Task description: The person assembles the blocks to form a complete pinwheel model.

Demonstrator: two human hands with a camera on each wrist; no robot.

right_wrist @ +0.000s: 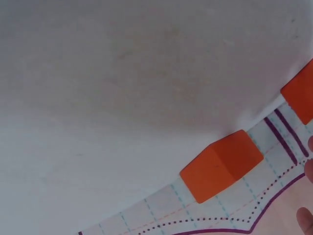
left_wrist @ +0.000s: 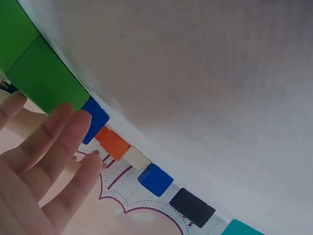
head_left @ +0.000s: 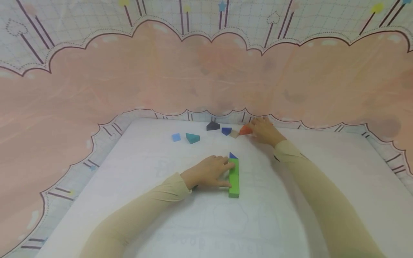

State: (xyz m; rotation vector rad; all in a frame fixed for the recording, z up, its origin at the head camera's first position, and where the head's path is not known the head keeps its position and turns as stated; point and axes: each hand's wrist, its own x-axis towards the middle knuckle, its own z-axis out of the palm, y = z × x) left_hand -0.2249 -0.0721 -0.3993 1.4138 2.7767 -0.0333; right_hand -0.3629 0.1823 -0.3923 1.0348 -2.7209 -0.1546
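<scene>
Green blocks (head_left: 233, 179), two of them end to end, run from near to far on the white tabletop (head_left: 155, 222), and here's the left hand (head_left: 208, 172) at their left side! Fingers straight and spread, the index over the far green block, the thumb at the near one; how hard they press, I cannot tell. Right at the column's far end sits a blue triangular block (head_left: 233, 155), half covered by fingertips in the left wrist view.

Over to the far right, the right hand (head_left: 266, 130) is at an orange block (head_left: 245, 129) and hides part of it. Pinching or merely touching? Cannot tell: the right wrist view catches only fingertips at its border, with one orange block whole and another cut off.

Leftward along the far side: beige block (head_left: 234, 133), dark blue block (head_left: 226, 131), black block (head_left: 213, 126), teal block (head_left: 192, 138), light blue block (head_left: 175, 137). Nearest us, faint lettering (head_left: 193, 242) on the tabletop, too pale to read!
</scene>
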